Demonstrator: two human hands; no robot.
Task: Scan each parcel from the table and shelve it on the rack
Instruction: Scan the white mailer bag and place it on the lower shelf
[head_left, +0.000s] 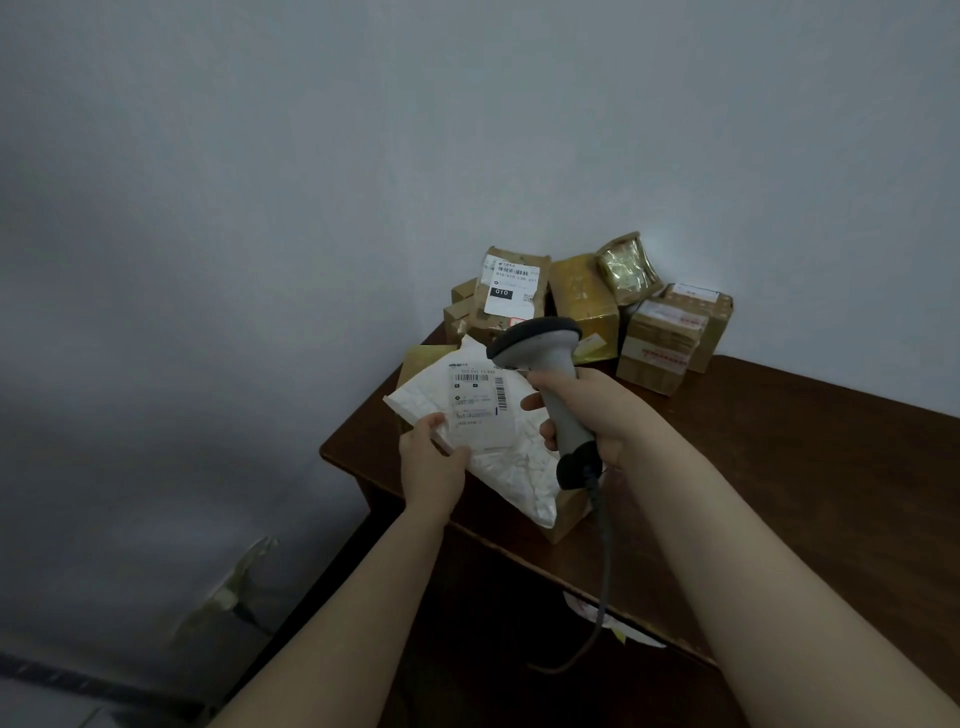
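Observation:
A white padded mailer (506, 452) with a barcode label is held above the near corner of the dark wooden table (769, 447). My left hand (434, 462) pinches its lower left edge. My right hand (597, 410) grips the handle of a grey barcode scanner (550, 364), whose dark head sits over the mailer's upper right part, close to the label. The scanner's cable hangs down past the table's front edge.
Several brown cardboard parcels (660, 338) are piled at the table's far corner against the grey wall, one with a white "010" label (511, 291) and a gold foil packet (626, 267) on top. A brown box (569, 512) lies under the mailer. Floor lies to the left.

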